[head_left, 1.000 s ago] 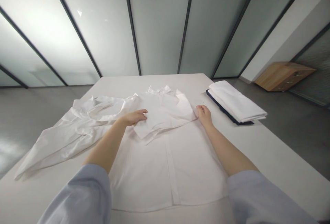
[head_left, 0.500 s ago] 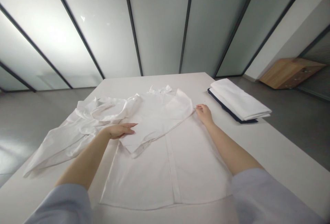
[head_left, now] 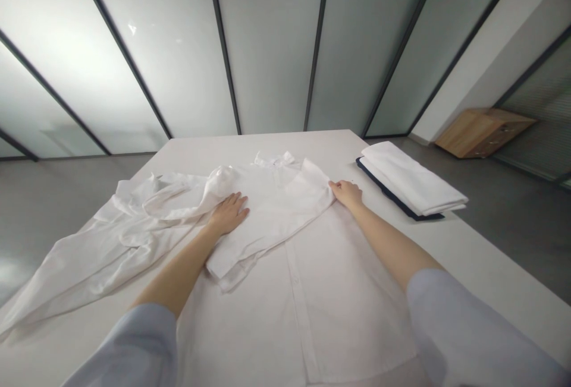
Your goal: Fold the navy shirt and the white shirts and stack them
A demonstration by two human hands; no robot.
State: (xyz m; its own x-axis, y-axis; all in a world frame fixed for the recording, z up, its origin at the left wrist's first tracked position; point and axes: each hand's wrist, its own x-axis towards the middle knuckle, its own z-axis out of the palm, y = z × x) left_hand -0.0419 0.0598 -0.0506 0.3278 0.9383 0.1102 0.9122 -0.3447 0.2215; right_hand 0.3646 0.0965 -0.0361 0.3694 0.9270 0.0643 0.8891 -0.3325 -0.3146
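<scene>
A white button shirt [head_left: 321, 280] lies flat on the white table [head_left: 482, 256], collar at the far end. Its right sleeve [head_left: 272, 220] is folded across the chest. My left hand [head_left: 229, 213] rests flat and open on that folded sleeve, fingers stretched forward. My right hand [head_left: 345, 192] sits at the shirt's right shoulder with fingers curled on the fabric edge there. The other sleeve and loose cloth [head_left: 111, 238] trail off to the left, crumpled.
A stack of folded white cloth on a dark piece [head_left: 410, 186] lies at the table's right edge. A wooden cabinet [head_left: 484, 131] stands on the floor at the far right. Frosted glass panels line the back.
My left hand slid from the sleeve's left edge forward onto the folded sleeve and lies flat. The right hand stayed at the shoulder. The view moved closer to the shirt.
</scene>
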